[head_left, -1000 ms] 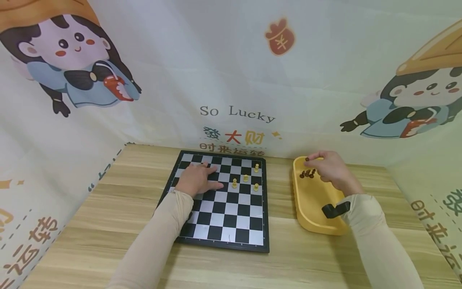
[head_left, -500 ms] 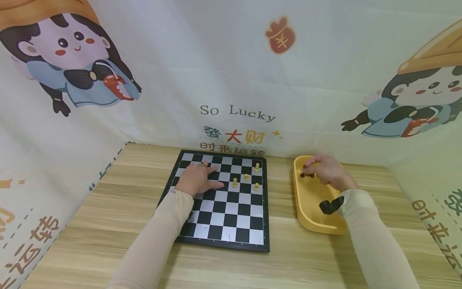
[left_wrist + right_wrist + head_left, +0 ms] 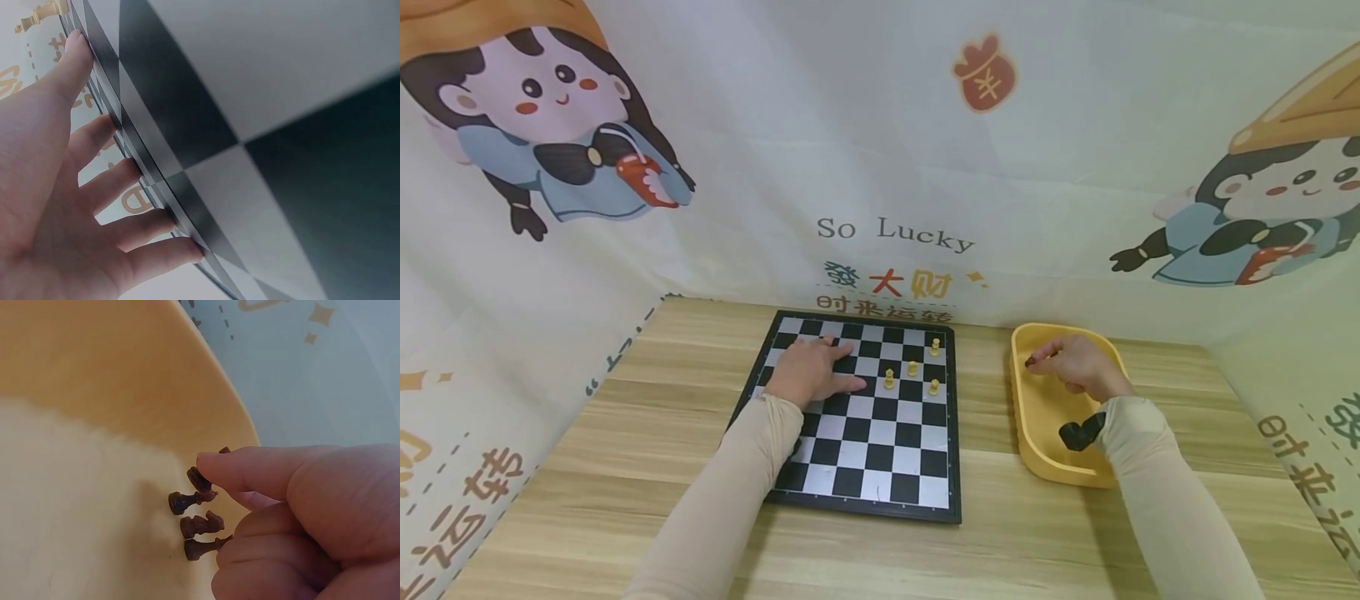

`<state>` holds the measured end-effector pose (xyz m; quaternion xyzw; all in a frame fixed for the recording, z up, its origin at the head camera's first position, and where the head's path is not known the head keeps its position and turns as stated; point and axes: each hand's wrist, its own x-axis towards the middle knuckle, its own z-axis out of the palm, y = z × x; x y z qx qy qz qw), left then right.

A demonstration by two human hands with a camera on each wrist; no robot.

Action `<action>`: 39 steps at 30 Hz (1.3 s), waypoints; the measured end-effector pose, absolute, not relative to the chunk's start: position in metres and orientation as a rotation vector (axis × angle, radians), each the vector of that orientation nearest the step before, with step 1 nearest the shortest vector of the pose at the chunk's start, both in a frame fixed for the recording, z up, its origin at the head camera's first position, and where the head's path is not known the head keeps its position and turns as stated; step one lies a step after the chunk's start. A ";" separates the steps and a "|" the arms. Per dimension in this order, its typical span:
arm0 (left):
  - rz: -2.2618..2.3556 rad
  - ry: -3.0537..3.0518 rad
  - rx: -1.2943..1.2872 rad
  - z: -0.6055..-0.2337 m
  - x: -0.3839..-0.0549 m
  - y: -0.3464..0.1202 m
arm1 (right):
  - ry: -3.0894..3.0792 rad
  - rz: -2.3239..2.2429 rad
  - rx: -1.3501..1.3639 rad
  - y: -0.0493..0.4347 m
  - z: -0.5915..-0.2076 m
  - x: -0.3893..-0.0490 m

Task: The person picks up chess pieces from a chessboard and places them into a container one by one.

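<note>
My left hand (image 3: 807, 371) rests on the chessboard (image 3: 859, 454) with its fingers spread; the left wrist view shows the fingertips on the squares. Several pale yellow chess pieces, one of them a rook (image 3: 935, 346), stand on the board to the right of that hand. Inside the yellow tray (image 3: 1024, 433), my right hand (image 3: 1078, 367) pinches a dark brown chess piece (image 3: 199, 480) between thumb and fingers; its top is mostly hidden. Close beneath it in the right wrist view are a dark bishop (image 3: 184, 502), a dark knight (image 3: 203, 524) and another dark chess piece (image 3: 199, 549).
The wooden table (image 3: 880, 554) carries the board at the middle and the tray at its right. A patterned cloth (image 3: 760, 167) hangs behind and at both sides. A black wrist camera mount (image 3: 1081, 433) on the right wrist hangs over the tray.
My right hand has come lower and nearer inside the tray, bringing its dark chess piece down beside the other dark ones. The left hand has stayed on the board.
</note>
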<state>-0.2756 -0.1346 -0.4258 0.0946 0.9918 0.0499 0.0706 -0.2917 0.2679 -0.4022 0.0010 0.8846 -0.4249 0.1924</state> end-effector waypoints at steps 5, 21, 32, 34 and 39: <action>0.155 2.983 0.277 -0.426 -0.275 -0.135 | 2.470 -1.190 0.009 0.268 -0.404 -0.292; 0.148 2.987 0.269 -0.425 -0.275 -0.134 | 2.485 -1.151 0.031 0.269 -0.406 -0.292; 0.145 2.981 0.262 -0.424 -0.275 -0.135 | 2.535 -1.214 0.029 0.257 -0.392 -0.281; 0.144 2.982 0.261 -0.424 -0.275 -0.135 | 2.525 -1.255 0.023 0.254 -0.389 -0.280; 0.138 2.989 0.271 -0.425 -0.276 -0.134 | 2.493 -1.358 -0.018 0.242 -0.382 -0.274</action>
